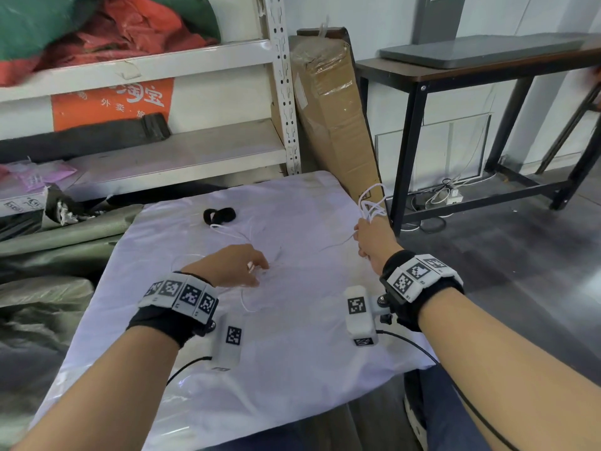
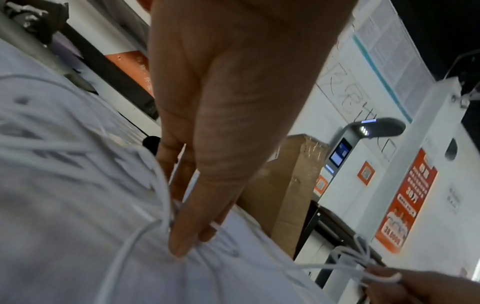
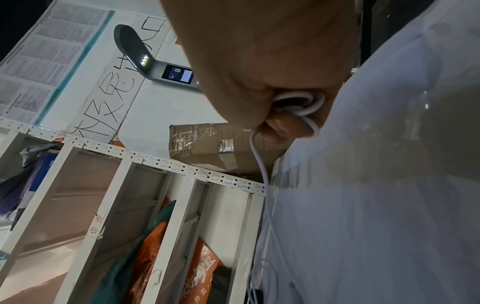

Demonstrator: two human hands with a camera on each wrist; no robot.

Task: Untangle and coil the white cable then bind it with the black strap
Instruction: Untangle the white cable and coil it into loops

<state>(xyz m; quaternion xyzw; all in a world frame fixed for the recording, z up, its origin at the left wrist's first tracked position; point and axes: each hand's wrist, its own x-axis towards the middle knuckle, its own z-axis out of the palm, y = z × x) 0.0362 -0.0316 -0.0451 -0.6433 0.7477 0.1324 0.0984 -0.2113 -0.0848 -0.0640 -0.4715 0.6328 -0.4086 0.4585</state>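
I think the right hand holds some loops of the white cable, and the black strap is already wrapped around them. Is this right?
Not quite. The right hand does hold loops of the white cable, but the black strap is not around them. The head view shows it lying loose on the white cloth, at the far side, touching neither hand.

A: Where do the loops go inside the right hand?
B: Hidden; curled fingers cover most of the white cable.
A: And on the desk?
B: White on white, its strands are too faint to trace. The left hand view is blurred, and the black strap is too small to tell its shape.
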